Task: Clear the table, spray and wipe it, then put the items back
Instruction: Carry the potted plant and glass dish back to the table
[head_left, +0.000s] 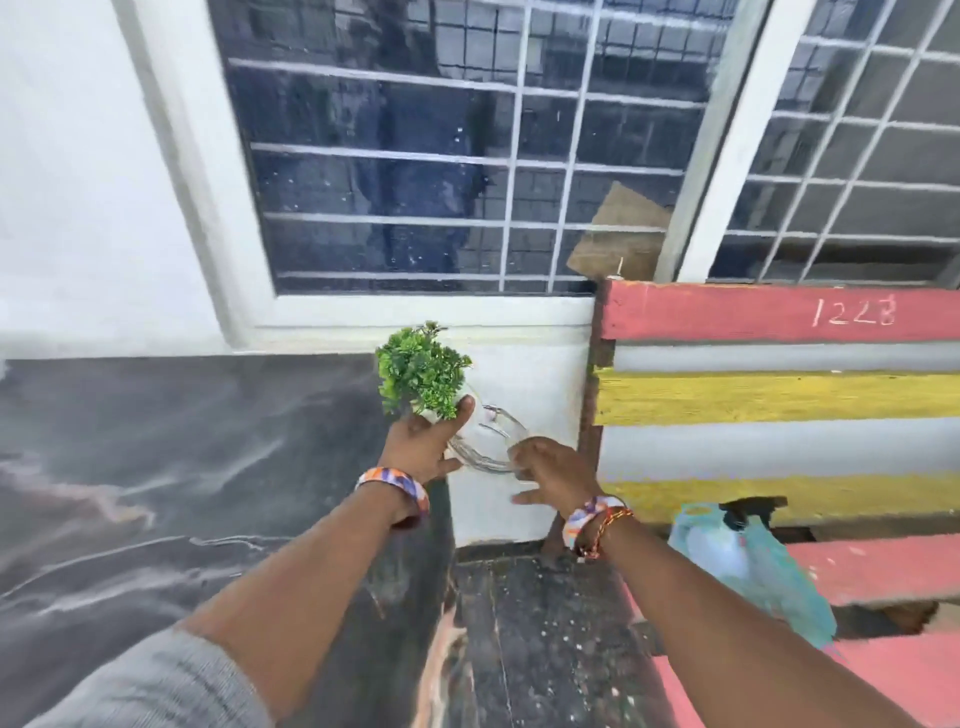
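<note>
Dark marbled table (156, 467): occupies the left of the view, its right edge running down beneath the left forearm. A grey sleeve (156, 686) shows at the lower left corner.

Left hand (423, 441): raised past the table's right edge, fingers curled around the base of a small green plant (421, 371). The plant's container is hidden by the hand and blurred. A patterned band (397, 486) sits on the left wrist.

Glass (488, 441): clear, lying tilted between the two hands and in the air, in front of the white wall (519, 374) below the window (441, 156). It touches the left hand at one end.

Right hand (553, 470): fingers wrapped around the glass's right end. A patterned band and a thread bracelet (608, 525) sit on the right wrist. The two hands are near each other, joined by the glass.

Spray bottle (727, 551): pale blue, with a teal cloth (795, 587) draped over it, standing on the pink seat slats of the bench (779, 389) at its left end. The bench back has pink, grey and yellow slats; the top slat is marked "1228".
</note>
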